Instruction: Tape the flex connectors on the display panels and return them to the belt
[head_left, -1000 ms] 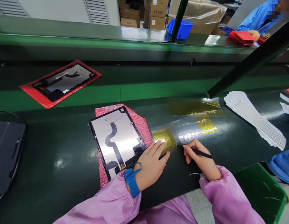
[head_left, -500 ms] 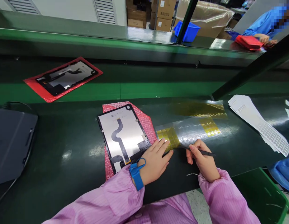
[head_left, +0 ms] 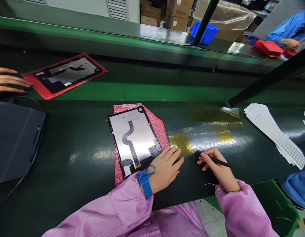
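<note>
My left hand (head_left: pixel 165 169) lies flat with its fingers spread, near the lower right corner of a display panel (head_left: pixel 131 138) and the near edge of the yellow tape. The panel rests on a pink bubble bag (head_left: pixel 157 126) and has a curved grey ribbon cable (head_left: pixel 129 141). Black tweezers (head_left: pixel 220 162) are pinched in my right hand (head_left: pixel 218 168), their tip at the edge of yellow tape (head_left: pixel 181 144) on a clear sheet (head_left: pixel 201 138). A blue strap (head_left: pixel 145 184) circles my left wrist.
Another panel (head_left: pixel 68 74) on a red bag lies at the back left, with another person's hand (head_left: pixel 9 81) beside it. A dark device (head_left: pixel 16 141) stands left, white label sheets (head_left: pixel 274 133) right. A dark post (head_left: pixel 268 77) slants at the right; a green bin (head_left: pixel 278 204) is below.
The tweezer tip has moved to the tape's right edge. Another person's hand has entered at the left beside the red bag. My left hand stays near the panel; the camera view has shifted slightly.
</note>
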Motion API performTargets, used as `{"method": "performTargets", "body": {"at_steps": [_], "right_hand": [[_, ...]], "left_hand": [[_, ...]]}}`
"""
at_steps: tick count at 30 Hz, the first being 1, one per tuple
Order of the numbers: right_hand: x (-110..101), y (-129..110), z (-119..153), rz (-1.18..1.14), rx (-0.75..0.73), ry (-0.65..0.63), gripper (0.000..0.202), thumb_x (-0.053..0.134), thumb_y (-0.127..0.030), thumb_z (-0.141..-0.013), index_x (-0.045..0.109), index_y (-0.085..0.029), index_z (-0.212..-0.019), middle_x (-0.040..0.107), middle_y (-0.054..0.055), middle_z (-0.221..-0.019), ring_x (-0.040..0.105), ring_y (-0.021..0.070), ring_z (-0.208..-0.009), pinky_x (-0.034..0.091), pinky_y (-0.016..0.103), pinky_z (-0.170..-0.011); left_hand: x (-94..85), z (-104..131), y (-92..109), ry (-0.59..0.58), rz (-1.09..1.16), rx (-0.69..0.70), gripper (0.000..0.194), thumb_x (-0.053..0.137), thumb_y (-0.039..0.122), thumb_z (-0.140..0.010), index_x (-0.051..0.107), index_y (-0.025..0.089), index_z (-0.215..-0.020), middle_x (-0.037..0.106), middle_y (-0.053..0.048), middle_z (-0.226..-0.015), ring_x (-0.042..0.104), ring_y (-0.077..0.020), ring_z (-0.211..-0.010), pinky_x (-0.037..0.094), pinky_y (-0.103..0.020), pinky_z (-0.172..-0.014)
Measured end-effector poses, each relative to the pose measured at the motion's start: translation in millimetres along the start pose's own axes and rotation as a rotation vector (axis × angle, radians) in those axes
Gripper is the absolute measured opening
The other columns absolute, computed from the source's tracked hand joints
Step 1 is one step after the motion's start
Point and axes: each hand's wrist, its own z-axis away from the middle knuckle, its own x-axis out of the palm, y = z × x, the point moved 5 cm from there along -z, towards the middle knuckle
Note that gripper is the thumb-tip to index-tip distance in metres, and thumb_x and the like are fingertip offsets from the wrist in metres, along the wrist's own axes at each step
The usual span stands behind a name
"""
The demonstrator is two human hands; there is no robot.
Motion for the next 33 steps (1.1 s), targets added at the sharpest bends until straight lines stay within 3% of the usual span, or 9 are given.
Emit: {"method": "performTargets", "body": {"at_steps": [4, 8, 14, 20, 23, 26, 29, 33], "right_hand": [[1, -2, -2, 0.003, -0.001, 0.03, 0.045, 0.08, -0.061, -0.074, 0.063, -0.02, -0.08, 0.075, 0.008, -0.076, 0.072, 0.02, -0.063, 0.057, 0.026, -0.048], [4, -3, -4, -0.03, 0.013, 0.034, 0.046, 0.082, -0.061, -0.071, 0.062, -0.019, -0.076, 0.074, 0.007, -0.071, 0.07, 0.0189, -0.056, 0.056, 0.026, -0.045], [12, -5, 2, -0.182, -0.07, 0.079, 0.04, 0.082, -0.053, -0.077, 0.06, -0.019, -0.072, 0.073, 0.005, -0.067, 0.069, 0.0169, -0.052, 0.055, 0.024, -0.044], [35, -28, 10, -0.363, -0.136, 0.01, 0.032, 0.08, -0.044, -0.082, 0.062, -0.019, -0.074, 0.069, 0.0, -0.062, 0.067, 0.014, -0.047, 0.051, 0.019, -0.039], [55, -37, 15, -0.409, -0.143, -0.065, 0.031, 0.079, -0.041, -0.085, 0.06, -0.02, -0.071, 0.07, 0.0, -0.064, 0.066, 0.0127, -0.047, 0.051, 0.018, -0.039], [81, -36, 24, -0.415, -0.132, -0.152, 0.029, 0.077, -0.039, -0.087, 0.059, -0.02, -0.073, 0.071, 0.0, -0.064, 0.066, 0.0122, -0.046, 0.053, 0.018, -0.041], [107, -33, 33, -0.404, -0.097, -0.197, 0.028, 0.076, -0.038, -0.088, 0.06, -0.02, -0.075, 0.072, 0.0, -0.065, 0.067, 0.0122, -0.046, 0.056, 0.019, -0.044], [136, -37, 43, -0.374, -0.077, -0.258, 0.027, 0.075, -0.038, -0.089, 0.061, -0.02, -0.074, 0.073, 0.0, -0.066, 0.069, 0.0131, -0.049, 0.059, 0.021, -0.048]], "left_hand": [[-0.1, 0, 0, 0.003, -0.007, 0.006, 0.04, 0.056, 0.035, -0.098, 0.058, 0.019, -0.135, 0.056, -0.012, -0.149, 0.05, -0.0294, -0.14, 0.036, -0.045, -0.117], [-0.9, 0, 1, 0.014, -0.001, 0.008, 0.04, 0.058, 0.034, -0.097, 0.059, 0.018, -0.134, 0.056, -0.012, -0.149, 0.049, -0.0297, -0.141, 0.036, -0.045, -0.116], [1.7, 0, 0, 0.019, 0.031, 0.002, 0.041, 0.058, 0.034, -0.097, 0.058, 0.018, -0.135, 0.055, -0.013, -0.15, 0.048, -0.0288, -0.142, 0.034, -0.045, -0.118], [1.1, 7, 10, 0.048, 0.054, -0.032, 0.043, 0.062, 0.03, -0.095, 0.056, 0.017, -0.136, 0.053, -0.013, -0.152, 0.043, -0.0284, -0.146, 0.036, -0.045, -0.119], [-4.3, 27, 21, 0.094, 0.075, -0.007, 0.04, 0.061, 0.026, -0.095, 0.059, 0.015, -0.133, 0.058, -0.012, -0.147, 0.047, -0.0265, -0.143, 0.037, -0.044, -0.12], [-17.9, 57, 28, 0.214, 0.082, 0.018, 0.024, 0.056, 0.018, -0.096, 0.066, 0.015, -0.117, 0.069, -0.007, -0.131, 0.057, -0.0231, -0.132, 0.039, -0.041, -0.12], [-38.5, 90, 16, 0.294, 0.125, -0.088, 0.021, 0.049, 0.011, -0.096, 0.068, 0.016, -0.103, 0.076, -0.004, -0.114, 0.063, -0.0199, -0.122, 0.041, -0.038, -0.12], [-63.8, 120, -13, 0.284, 0.19, -0.255, 0.025, 0.045, 0.009, -0.095, 0.064, 0.016, -0.111, 0.075, -0.008, -0.115, 0.063, -0.0221, -0.124, 0.048, -0.043, -0.114]]}}
